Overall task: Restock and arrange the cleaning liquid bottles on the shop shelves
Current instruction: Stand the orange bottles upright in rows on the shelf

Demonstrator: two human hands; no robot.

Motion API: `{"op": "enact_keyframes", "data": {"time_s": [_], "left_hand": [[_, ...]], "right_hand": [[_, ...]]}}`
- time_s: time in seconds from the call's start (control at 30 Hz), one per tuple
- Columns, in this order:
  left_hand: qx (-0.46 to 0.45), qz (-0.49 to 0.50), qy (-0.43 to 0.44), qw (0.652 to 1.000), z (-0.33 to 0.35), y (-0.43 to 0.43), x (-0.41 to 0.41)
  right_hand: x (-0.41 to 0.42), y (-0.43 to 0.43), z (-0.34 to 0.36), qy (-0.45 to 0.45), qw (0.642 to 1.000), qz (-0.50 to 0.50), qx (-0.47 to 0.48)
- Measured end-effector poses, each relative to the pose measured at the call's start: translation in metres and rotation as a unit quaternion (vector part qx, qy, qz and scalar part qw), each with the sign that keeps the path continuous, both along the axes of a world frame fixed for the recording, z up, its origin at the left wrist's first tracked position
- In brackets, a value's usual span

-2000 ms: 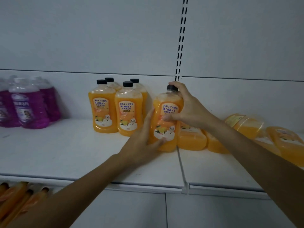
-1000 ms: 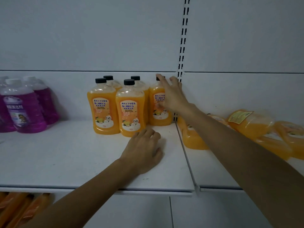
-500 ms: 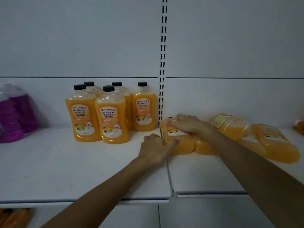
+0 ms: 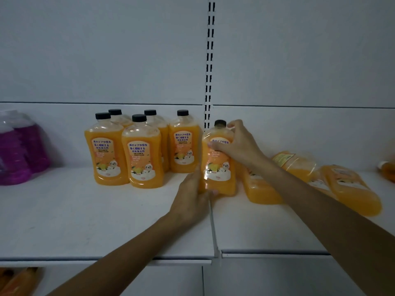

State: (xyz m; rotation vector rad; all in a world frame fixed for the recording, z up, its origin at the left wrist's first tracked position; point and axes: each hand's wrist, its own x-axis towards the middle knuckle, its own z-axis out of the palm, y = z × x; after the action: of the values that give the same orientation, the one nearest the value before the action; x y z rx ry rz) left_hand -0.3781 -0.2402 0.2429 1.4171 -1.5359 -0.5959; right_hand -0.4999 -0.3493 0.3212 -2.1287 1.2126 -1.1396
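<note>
Your right hand (image 4: 240, 146) has its fingers curled round the shoulder of the orange floor-cleaner bottle (image 4: 219, 165), below the black cap; your left hand (image 4: 192, 197) wraps the lower body. The bottle stands upright at the shelf (image 4: 85, 221) joint, just right of the five standing bottles (image 4: 143, 154); whether its base rests cannot be told. Judged full, hence heavy, with smooth, yielding plastic walls: hold at the shoulder and support the base, not the cap

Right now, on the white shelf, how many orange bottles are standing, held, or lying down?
Standing orange bottles: 5
Held orange bottle: 1
Lying orange bottles, not counting the cut-off edge bottle: 3
Total: 9
</note>
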Motion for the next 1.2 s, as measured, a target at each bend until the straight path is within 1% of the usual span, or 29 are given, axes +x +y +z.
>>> {"op": "enact_keyframes", "data": {"time_s": [0.07, 0.17, 0.23, 0.4, 0.5, 0.57, 0.6, 0.67, 0.73, 0.77, 0.87, 1.0, 1.1, 1.17, 1.2], "left_hand": [[-0.022, -0.019, -0.013, 0.999, 0.001, 0.002, 0.004], [-0.050, -0.038, -0.058, 0.996, 0.006, 0.008, 0.015], [-0.060, -0.025, -0.087, 0.994, 0.008, 0.011, 0.024], [-0.050, -0.006, -0.153, 0.987, -0.002, 0.026, 0.051], [-0.089, 0.020, -0.219, 0.971, -0.001, 0.033, 0.058], [-0.098, 0.072, -0.257, 0.959, -0.002, 0.036, 0.060], [-0.089, 0.103, -0.284, 0.949, -0.003, 0.037, 0.061], [-0.017, 0.147, -0.343, 0.928, -0.004, 0.039, 0.061], [0.058, 0.161, -0.384, 0.907, -0.003, 0.040, 0.060], [0.069, 0.162, -0.401, 0.899, -0.003, 0.040, 0.059], [0.065, 0.157, -0.418, 0.892, -0.003, 0.040, 0.057], [0.067, 0.152, -0.422, 0.891, -0.003, 0.040, 0.059], [0.055, 0.148, -0.420, 0.894, -0.002, 0.041, 0.058], [0.028, 0.134, -0.409, 0.902, 0.000, 0.041, 0.059], [0.006, 0.115, -0.391, 0.913, 0.000, 0.041, 0.059]], "right_hand": [[0.000, 0.011, 0.009, -0.018, 0.999, 0.021, -0.025], [0.006, 0.032, 0.019, -0.006, 0.996, 0.061, -0.071], [0.008, 0.041, 0.021, 0.001, 0.994, 0.081, -0.079], [0.015, 0.059, 0.008, 0.017, 0.990, 0.132, -0.053], [0.024, 0.068, 0.005, 0.030, 0.988, 0.126, -0.083], [0.031, 0.073, 0.003, 0.049, 0.984, 0.127, -0.114], [0.034, 0.073, 0.002, 0.060, 0.983, 0.121, -0.126], [0.040, 0.071, 0.000, 0.079, 0.983, 0.087, -0.138], [0.048, 0.066, -0.001, 0.094, 0.984, 0.052, -0.144], [0.052, 0.063, 0.000, 0.103, 0.983, 0.039, -0.146], [0.064, 0.053, 0.002, 0.113, 0.983, 0.015, -0.141], [0.076, 0.041, 0.003, 0.088, 0.986, 0.042, -0.132], [0.080, 0.035, 0.002, 0.092, 0.986, 0.048, -0.132], [0.080, 0.033, 0.001, 0.099, 0.984, 0.049, -0.143], [0.080, 0.033, 0.001, 0.105, 0.982, 0.044, -0.149]]}}
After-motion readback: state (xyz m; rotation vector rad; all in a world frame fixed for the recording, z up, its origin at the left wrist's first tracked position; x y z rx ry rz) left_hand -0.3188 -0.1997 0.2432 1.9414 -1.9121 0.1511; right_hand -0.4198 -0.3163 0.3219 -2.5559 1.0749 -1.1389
